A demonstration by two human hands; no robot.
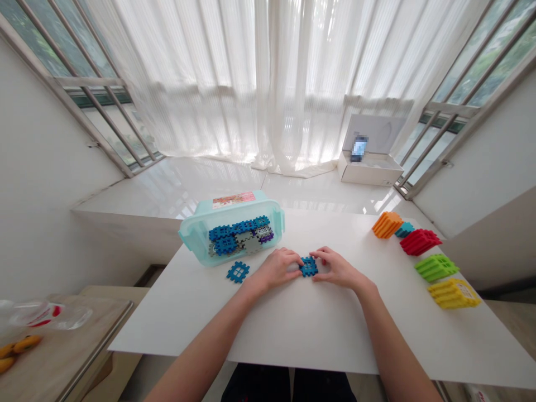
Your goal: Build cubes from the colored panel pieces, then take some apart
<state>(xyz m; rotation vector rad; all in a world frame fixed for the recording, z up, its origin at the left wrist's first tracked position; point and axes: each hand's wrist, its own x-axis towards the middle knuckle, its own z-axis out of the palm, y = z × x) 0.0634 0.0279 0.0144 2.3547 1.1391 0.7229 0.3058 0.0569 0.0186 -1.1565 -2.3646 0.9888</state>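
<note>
A blue interlocking building block [309,267], notched round its edges and with a window-like grid in its middle, is between my two hands at the centre of the white table. My left hand [281,267] grips its left edge with thumb and fingers. On the opposite side, my right hand [335,270] has its thumb and fingertips at the right corners. Another blue window block [238,272] lies flat to the left. Behind it, a pale teal plastic bin [200,245] rests on its side, its opening facing me, with blue, grey and purple blocks inside.
Along the table's right side stand rows of orange [387,225], teal [404,229], red [420,242], lime green [436,268] and yellow blocks [452,293]. A white box [371,172] with a phone sits on the ledge. Lower left, a plastic bottle [58,316] lies on a side table.
</note>
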